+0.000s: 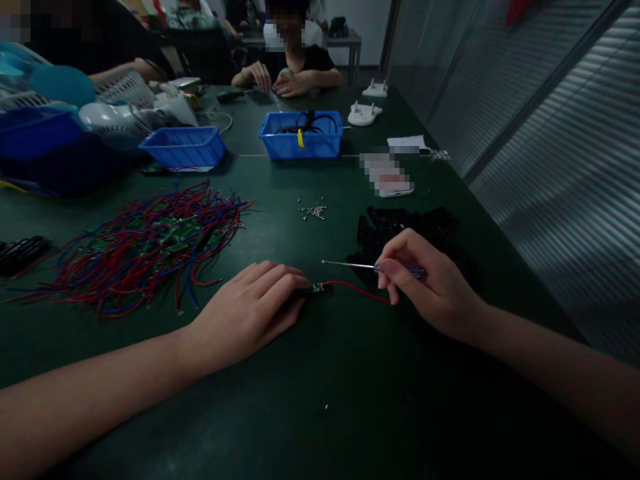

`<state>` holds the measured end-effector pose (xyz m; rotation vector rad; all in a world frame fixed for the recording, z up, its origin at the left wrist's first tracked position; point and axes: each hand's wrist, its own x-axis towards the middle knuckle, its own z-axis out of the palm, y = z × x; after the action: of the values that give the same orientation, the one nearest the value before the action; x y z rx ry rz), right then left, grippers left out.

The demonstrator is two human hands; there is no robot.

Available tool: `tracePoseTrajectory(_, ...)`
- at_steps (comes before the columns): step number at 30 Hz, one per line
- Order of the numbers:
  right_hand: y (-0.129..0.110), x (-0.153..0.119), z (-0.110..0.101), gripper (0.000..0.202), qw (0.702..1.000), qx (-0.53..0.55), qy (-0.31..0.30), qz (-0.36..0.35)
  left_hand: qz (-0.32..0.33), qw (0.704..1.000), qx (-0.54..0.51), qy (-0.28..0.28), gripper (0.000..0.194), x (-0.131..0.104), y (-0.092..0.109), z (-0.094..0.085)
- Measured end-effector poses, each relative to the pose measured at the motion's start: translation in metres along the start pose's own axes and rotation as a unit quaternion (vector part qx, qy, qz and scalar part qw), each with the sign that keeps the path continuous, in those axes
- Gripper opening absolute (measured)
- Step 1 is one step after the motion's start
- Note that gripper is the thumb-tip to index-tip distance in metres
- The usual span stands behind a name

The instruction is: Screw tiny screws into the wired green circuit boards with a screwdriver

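Observation:
My right hand (425, 280) is closed round the handle of a screwdriver (357, 266), whose thin shaft points left with a small bright speck, perhaps a screw, at the tip. Below that tip lies the end of a small green circuit board (317, 287), with a red wire (353, 285) running from it to under my right hand. The fingers of my left hand (255, 297) are closed over the board's left part and hide it. Beyond the hands lies a little pile of small screws (315, 211). Black plastic parts (415, 223) are heaped behind my right hand.
On the left spreads a tangle of circuit boards with red and blue wires (165, 240). Blue bins (303, 147) stand further back, one holding black cable. A phone-like object (387, 175) and white plastic pieces (364, 115) lie at the right. A co-worker (295, 73) sits opposite.

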<state>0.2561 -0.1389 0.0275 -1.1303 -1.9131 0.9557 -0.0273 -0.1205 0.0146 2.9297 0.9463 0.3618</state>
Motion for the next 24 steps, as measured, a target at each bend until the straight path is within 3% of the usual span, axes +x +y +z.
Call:
tracePoseTrajectory(9, 0.002, 0.001, 0.000, 0.012, 0.999, -0.032, -0.001, 0.001, 0.004, 0.998, -0.065, 0.017, 0.024, 0.001, -0.002, 0.001)
tracePoseTrajectory(14, 0.003, 0.000, -0.003, 0.011, 0.998, -0.054, -0.012, -0.001, -0.021, 0.992, -0.119, 0.027, 0.016, -0.001, -0.001, -0.015)
tracePoseTrajectory(19, -0.001, -0.002, -0.012, 0.014, 0.991, -0.126, 0.005, -0.042, -0.199, 0.950, -0.190, 0.147, 0.017, -0.010, -0.014, -0.046)
tracePoseTrajectory(21, -0.005, -0.003, -0.015, 0.015, 0.985, -0.157, 0.010, -0.069, -0.292, 0.913, -0.185, 0.215, 0.024, -0.021, -0.029, -0.059)
tracePoseTrajectory(24, -0.010, -0.004, -0.019, 0.016, 0.977, -0.179, 0.015, -0.118, -0.381, 0.864, -0.115, 0.307, 0.034, -0.050, -0.064, -0.077)
